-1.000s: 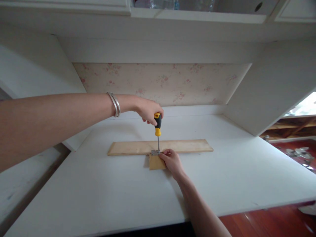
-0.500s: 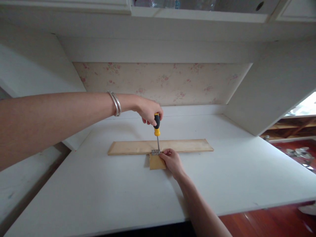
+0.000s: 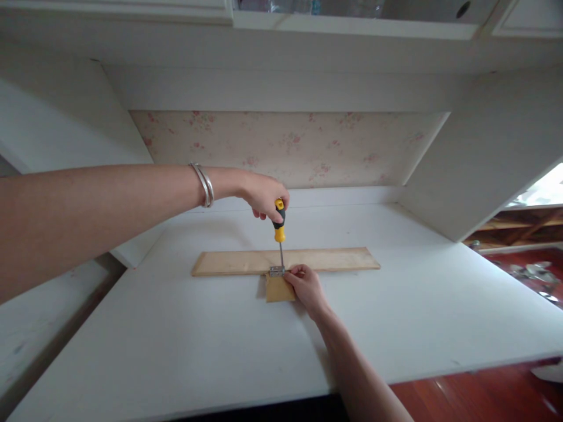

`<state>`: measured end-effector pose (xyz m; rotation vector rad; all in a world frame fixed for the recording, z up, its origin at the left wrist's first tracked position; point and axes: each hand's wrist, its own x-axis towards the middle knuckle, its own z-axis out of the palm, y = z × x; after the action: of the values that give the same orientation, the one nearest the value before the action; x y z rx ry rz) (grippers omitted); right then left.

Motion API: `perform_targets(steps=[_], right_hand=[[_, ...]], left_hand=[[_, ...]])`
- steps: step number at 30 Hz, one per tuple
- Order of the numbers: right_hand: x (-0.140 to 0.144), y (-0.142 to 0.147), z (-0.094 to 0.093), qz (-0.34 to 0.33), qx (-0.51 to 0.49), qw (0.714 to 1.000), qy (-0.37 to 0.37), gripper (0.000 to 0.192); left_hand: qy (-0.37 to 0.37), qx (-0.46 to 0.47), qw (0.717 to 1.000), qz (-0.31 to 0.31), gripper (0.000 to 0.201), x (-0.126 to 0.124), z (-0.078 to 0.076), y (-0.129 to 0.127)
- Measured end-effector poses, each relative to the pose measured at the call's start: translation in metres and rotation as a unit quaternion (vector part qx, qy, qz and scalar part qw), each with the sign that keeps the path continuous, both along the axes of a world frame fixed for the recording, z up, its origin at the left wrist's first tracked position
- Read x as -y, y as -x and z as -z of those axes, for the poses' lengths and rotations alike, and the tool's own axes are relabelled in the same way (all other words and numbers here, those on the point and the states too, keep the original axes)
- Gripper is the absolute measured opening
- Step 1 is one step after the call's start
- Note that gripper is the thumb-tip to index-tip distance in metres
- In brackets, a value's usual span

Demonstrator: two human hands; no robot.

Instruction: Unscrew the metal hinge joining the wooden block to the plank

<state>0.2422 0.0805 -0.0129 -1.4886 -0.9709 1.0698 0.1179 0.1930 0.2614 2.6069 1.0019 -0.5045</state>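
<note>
Partly hidden: left hand wraps the top of the screwdriver, fingers clamped on the yellow-black handle, upright shaft down on a small metal hinge. Tip and screw too small to make out. Hinge sits where the long wooden board meets the small wooden block. Right hand covers the block's right edge, fingertips pressed together against the hinge. Board lies mid-desk; bare surface on all sides, near edge well apart. Both forearms cut off by frame.
</note>
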Motion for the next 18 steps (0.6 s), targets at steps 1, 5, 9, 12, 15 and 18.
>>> perform_targets(steps=[1, 5, 9, 12, 15, 18], right_hand=[[0.0002, 0.0001, 0.0, 0.0, -0.001, 1.0, 0.0, 0.025], [0.0007, 0.0002, -0.0007, 0.0, -0.005, 1.0, -0.001, 0.026], [0.0011, -0.0001, -0.0018, 0.001, -0.001, 1.0, -0.003, 0.026], [0.0013, -0.0002, -0.0024, 0.0, -0.002, 1.0, -0.002, 0.027], [0.0014, 0.0, -0.0028, -0.001, -0.003, 1.0, 0.0, 0.027], [0.0012, 0.0002, -0.003, -0.002, -0.003, 1.0, 0.002, 0.026]], left_hand=[[-0.008, -0.006, 1.0, -0.013, 0.055, 0.0003, 0.0004, -0.0006], [-0.019, 0.001, 1.0, -0.023, 0.067, -0.0009, 0.003, -0.0009], [-0.005, 0.019, 1.0, 0.02, 0.069, -0.0031, 0.0036, 0.0013], [0.007, 0.005, 1.0, 0.019, 0.06, -0.001, 0.0009, 0.0019], [-0.005, 0.011, 1.0, -0.017, 0.059, 0.0032, -0.002, 0.0012], [-0.007, 0.028, 0.999, -0.022, 0.059, 0.0054, -0.0027, 0.0008]])
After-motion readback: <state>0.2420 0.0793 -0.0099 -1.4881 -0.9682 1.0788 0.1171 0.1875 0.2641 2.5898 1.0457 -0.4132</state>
